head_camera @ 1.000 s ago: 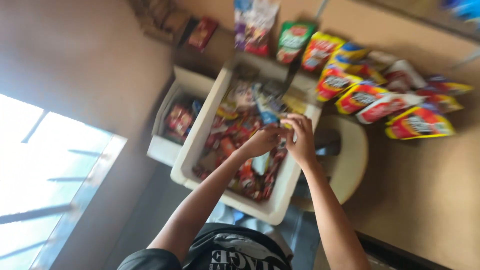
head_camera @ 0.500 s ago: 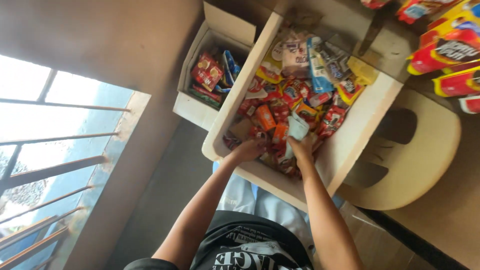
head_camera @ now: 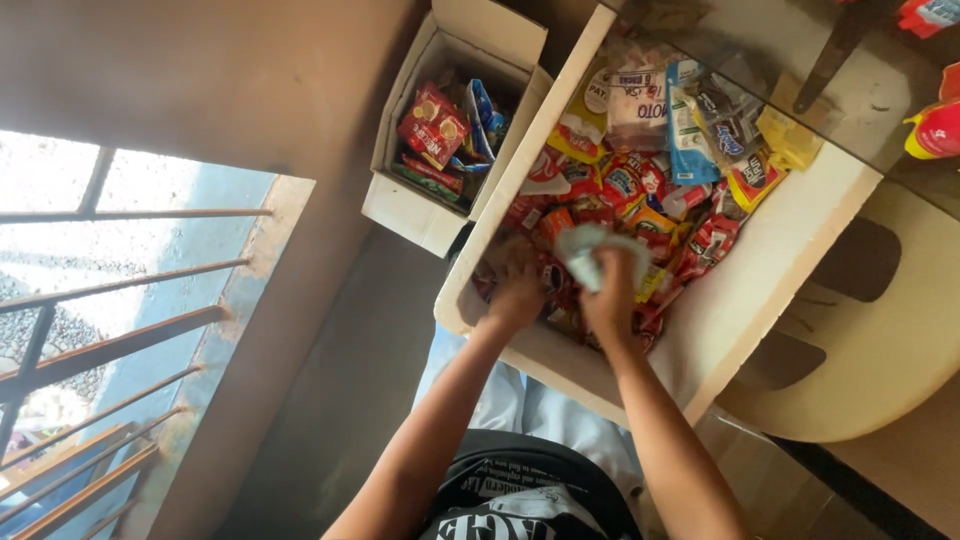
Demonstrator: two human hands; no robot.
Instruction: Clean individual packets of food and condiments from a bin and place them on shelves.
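Note:
A large white box point(head_camera: 745, 290) holds several colourful snack packets point(head_camera: 640, 190). Both my hands are inside it at its near end. My left hand point(head_camera: 518, 292) reaches down among the red packets, fingers buried; whether it grips one is unclear. My right hand point(head_camera: 612, 290) is closed on a pale greenish-white packet point(head_camera: 590, 250), held just above the pile.
A smaller white box point(head_camera: 400, 205) with red and blue packets stands to the left of the big one. A cream plastic chair point(head_camera: 880, 340) is on the right. More packets point(head_camera: 935, 125) lie at the top right. A barred window point(head_camera: 90, 320) fills the left side.
The view has swung down and closer to the box. Both hands have dropped from the box's middle to its near end, the right one still on the pale packet.

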